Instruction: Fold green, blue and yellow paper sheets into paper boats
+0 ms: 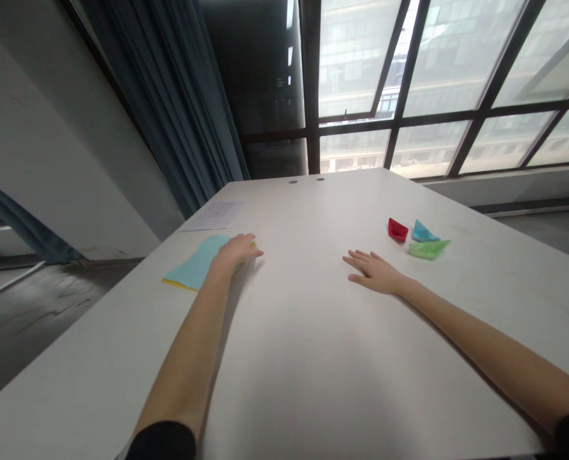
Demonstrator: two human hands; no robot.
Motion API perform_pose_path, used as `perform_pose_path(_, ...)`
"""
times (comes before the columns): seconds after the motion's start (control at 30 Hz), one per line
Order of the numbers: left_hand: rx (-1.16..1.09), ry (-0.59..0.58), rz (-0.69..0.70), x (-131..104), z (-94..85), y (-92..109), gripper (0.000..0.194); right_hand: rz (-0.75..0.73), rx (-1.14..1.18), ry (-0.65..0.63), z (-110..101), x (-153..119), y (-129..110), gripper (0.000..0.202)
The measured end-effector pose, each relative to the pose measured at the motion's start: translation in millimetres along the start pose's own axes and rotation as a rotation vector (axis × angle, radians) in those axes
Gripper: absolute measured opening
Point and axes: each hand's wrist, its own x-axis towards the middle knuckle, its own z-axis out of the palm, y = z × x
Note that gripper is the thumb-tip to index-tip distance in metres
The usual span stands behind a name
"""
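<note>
Tall dark-framed windows (pixel 438 57) fill the upper right of the frame, a blue curtain (pixel 169 83) hangs at the upper left, and a white table (pixel 303 332) spreads across the middle and bottom.

Left of centre, the left hand (pixel 236 250) lies over the right edge of the light blue paper (pixel 195 259), fingers a little bent and the thumb pointing right; whether it pinches the paper cannot be told. Yellow paper (pixel 181 285) shows from under the blue along its lower edge. Above these, toward the left end of the table, lies a white printed sheet (pixel 213 216).

Right of centre, the right hand (pixel 371 271) is spread wide, palm down at the table, with nothing in it. Beyond its fingers, up and to the right, sit three small folded papers close together: a red one (pixel 397 230), a blue one (pixel 424 231) and a green one (pixel 428 249), the green just below the blue.
</note>
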Motion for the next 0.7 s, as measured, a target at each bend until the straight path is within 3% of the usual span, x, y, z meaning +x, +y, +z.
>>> perform_pose_path(0.1,0.041,-0.142,-0.259,-3,9.0,-28,0.075,-0.004,0.01,0.012,0,0,0,0.064)
perform_pose_path(0.27,0.027,-0.239,-0.314,2,24.4,-48,0.069,-0.006,0.013,0.017,0,0,1,0.064)
perform_pose_path(0.5,-0.019,-0.18,-0.291,4,18.5,-55,0.048,0.003,0.019,0.009,-1,0,1,0.064)
perform_pose_path(0.67,-0.001,-0.075,-0.31,-2,4.6,-37,0.035,-0.003,0.025,0.017,0,0,2,0.064)
perform_pose_path(0.7,0.011,-0.005,-0.32,-3,0.4,-31,0.034,-0.004,0.028,0.019,-1,0,2,0.064)
